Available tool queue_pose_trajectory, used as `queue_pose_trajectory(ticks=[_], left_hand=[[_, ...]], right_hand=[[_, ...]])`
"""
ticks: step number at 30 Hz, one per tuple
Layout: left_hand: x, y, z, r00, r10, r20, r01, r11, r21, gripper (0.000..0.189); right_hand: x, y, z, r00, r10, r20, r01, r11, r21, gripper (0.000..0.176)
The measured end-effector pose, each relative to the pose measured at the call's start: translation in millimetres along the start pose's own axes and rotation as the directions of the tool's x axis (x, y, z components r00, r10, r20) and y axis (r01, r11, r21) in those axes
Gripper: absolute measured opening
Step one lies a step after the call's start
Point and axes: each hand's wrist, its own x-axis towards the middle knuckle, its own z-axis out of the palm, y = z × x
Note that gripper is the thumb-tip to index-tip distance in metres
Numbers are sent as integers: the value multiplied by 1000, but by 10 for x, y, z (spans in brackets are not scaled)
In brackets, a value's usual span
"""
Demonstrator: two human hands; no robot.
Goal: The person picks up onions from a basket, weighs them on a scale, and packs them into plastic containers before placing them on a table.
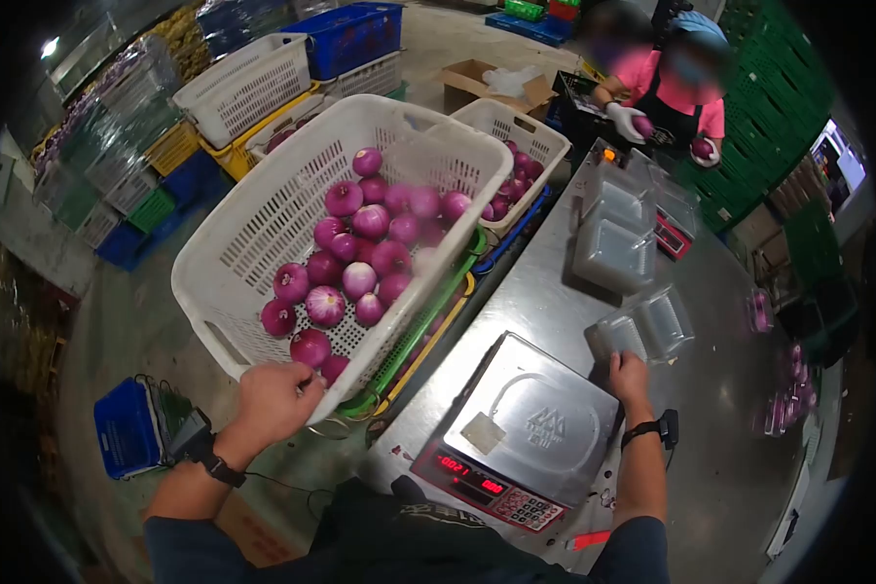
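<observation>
My left hand (277,401) is closed at the near rim of a large white basket (248,209), which holds several purple onions (371,221). What the fingers grip there is hard to make out. At the right, my right hand (630,378) has its fingers pinched at the near edge of a clear plastic tray (621,333). Between the hands lies a digital scale (535,409) with a small pale square on its plate and a lit red display.
Stacked clear trays (615,255) stand farther up the metal table (516,310). A second onion basket (545,141) sits behind the first. Across the table, a co-worker in pink (709,112) holds onions in gloved hands. Green crates (774,97) rise at the right.
</observation>
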Motion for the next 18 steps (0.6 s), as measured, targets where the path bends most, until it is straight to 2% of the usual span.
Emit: queue_pose_trajectory(ticks=[1,3,4,5,7,8,9,11,12,14,15,16,17,18], left_hand=[[57,-55,-80,1000,-5,3,5,1000,-4,24],[282,-170,-301,961,60,269,9,969,-248,31],[454,-230,-407,958,68,280,0,972,-235,37],[673,-302,-515,956,66,285,4,971,-238,37],[1169,-442,-724,942,101,319,-27,973,-229,36],[1426,-513,-802,934,121,337,-44,973,-225,36],[1716,-602,-803,947,175,271,-130,976,-175,35],[2299,-745,-662,950,256,177,-249,966,-64,37],[2555,-775,-540,949,278,147,-280,960,-8,38],[3038,-836,-140,955,277,106,-287,952,105,35],[3251,-917,118,951,286,121,-297,950,92,35],[3455,-985,404,937,339,83,-349,922,168,35],[3589,-1035,677,919,391,46,-390,888,242,36],[3671,-1029,911,919,391,49,-392,891,230,36]], right_hand=[[38,-4,7,1000,-3,4,3,1000,-4,28],[50,32,7,1000,-12,18,12,1000,-17,27],[67,62,49,998,-29,-51,30,999,14,25],[76,64,38,999,-29,-45,30,1000,9,25],[90,36,-33,993,108,-44,-100,982,162,24],[133,27,-21,972,235,-25,-222,944,245,24],[110,3,-1,970,242,-22,-230,944,237,24],[25,-20,11,951,167,-261,-150,985,83,26],[-45,-143,-62,951,173,-256,-160,984,71,26],[-318,-715,-360,947,129,-295,-76,980,184,33],[-507,-947,-468,970,89,-226,-52,985,166,36],[-737,-1147,-575,986,51,-156,-27,988,149,39],[-962,-1289,-683,1000,19,26,-19,1000,16,37],[-1181,-1384,-735,990,-108,88,110,994,-15,34]])
